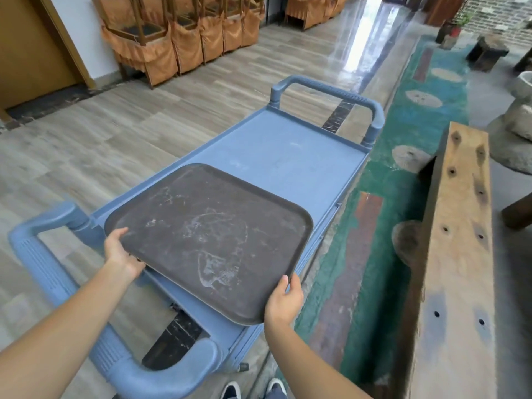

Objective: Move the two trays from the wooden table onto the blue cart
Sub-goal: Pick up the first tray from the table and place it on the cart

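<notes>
Both hands (122, 253) (283, 300) hold 1 brown tray (207, 237) over the blue cart (288, 156).

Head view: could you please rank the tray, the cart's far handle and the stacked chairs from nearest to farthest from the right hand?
1. Tray: held in the right hand, at its near right corner.
2. Far handle: at the cart's other end, ahead.
3. Stacked chairs: by the wall, far ahead on the left.

Both bare arms are reaching forward; the left hand (121, 254) and right hand (283, 300) are each curling fingers, thumbs on top, gripping.
</notes>
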